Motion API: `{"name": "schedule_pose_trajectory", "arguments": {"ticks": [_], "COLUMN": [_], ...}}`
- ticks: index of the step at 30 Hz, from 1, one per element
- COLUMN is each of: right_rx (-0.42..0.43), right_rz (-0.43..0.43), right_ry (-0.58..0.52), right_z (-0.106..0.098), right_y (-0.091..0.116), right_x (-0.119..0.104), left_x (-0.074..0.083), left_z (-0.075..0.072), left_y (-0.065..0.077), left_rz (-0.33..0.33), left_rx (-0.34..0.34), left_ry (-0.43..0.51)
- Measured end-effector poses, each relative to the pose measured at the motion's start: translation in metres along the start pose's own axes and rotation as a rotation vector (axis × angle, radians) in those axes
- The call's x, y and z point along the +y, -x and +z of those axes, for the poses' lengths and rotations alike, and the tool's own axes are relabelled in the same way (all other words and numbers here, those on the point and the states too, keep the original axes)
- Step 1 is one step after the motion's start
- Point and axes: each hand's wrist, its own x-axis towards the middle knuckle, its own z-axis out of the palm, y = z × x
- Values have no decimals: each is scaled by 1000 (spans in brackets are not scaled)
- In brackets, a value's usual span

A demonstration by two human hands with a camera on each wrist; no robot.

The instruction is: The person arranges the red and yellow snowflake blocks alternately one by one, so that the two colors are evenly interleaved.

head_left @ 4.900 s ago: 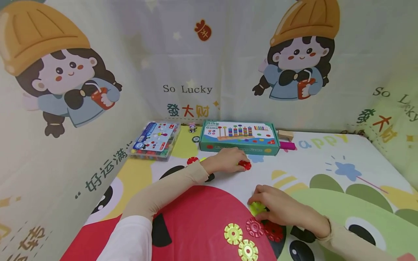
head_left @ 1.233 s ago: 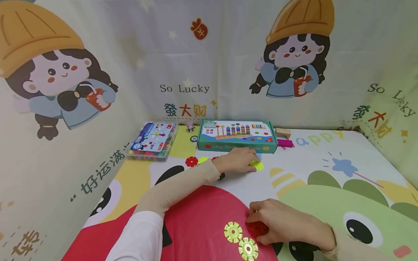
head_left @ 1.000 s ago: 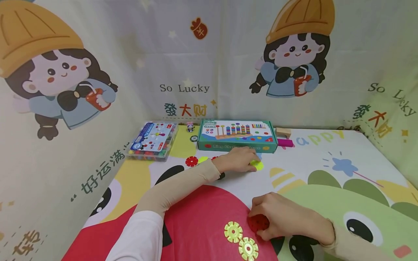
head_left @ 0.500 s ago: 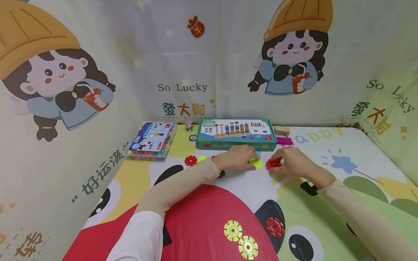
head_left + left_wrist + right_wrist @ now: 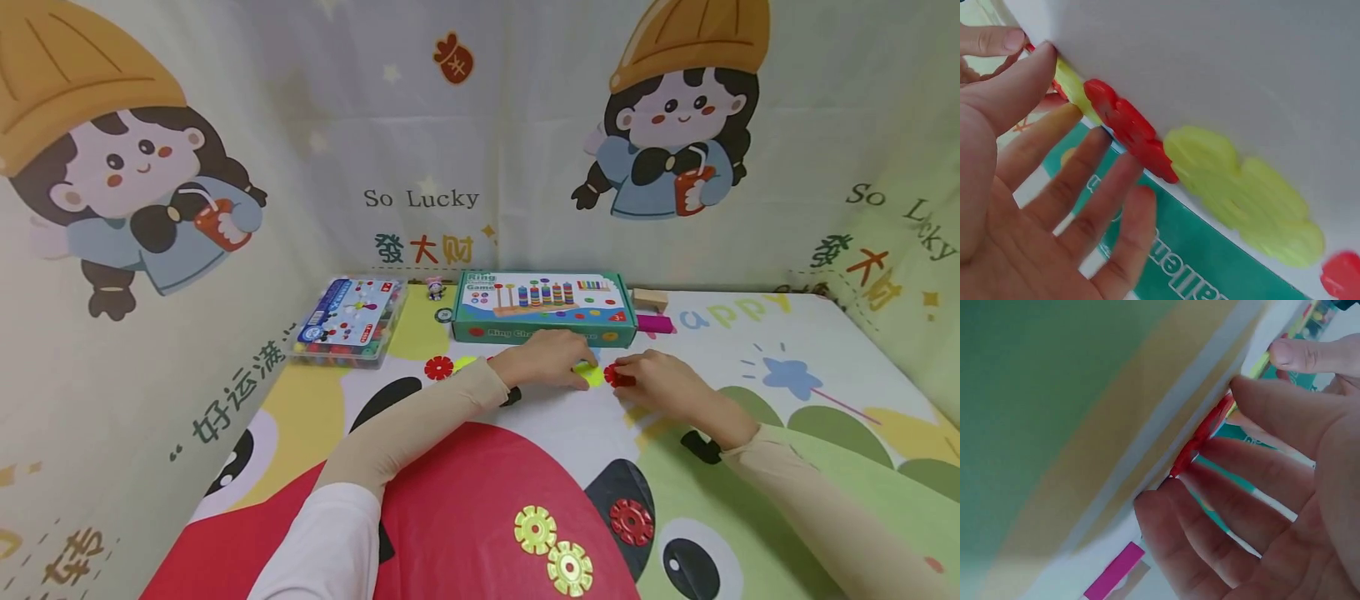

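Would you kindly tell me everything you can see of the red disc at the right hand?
The red disc is thin, with a notched rim, and looks like glossy plastic. It appears to lie flat on the printed tablecloth, pinched by the right hand, which hides part of it. Beside it is a yellow disc; whether the two interlock, I cannot tell.

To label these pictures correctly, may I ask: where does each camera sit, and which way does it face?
Head: on the head, facing forward and down at the table; left hand, right hand and sleeves show.
Left wrist: worn there, facing past that hand's fingers to a row of discs; part of the right hand shows.
Right wrist: worn there, facing past its fingers to a red disc; part of the left hand shows.
Both wrist views show the green box and held yellow disc.
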Motion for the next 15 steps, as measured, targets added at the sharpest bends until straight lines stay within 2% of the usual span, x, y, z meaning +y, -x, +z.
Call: {"name": "schedule_pose_trajectory", "arguments": {"ticks": [4,7,9,11,15], "right_rx": [-5,28,45,19,-120], "right_rz": [36,6,-54,-131,-329], "right_ry": [-8,30,52,28,-67], "right_z": [-4,-9,-11,-11,-3], "right_y": [5,11,18,25,39], "right_x": [-13,-38,-62,-89,-135], "left_x": [3,5,7,8,16], "left_z": [-4,-6,-5,-1,4], "left_y": [2,1,-2,-8,-18], "left_rz": [-25,-37,-28,-18,41], "left_rx": [-7,4,-1,-14,-43], "left_ry": [4,-3,-1,7,35]}}
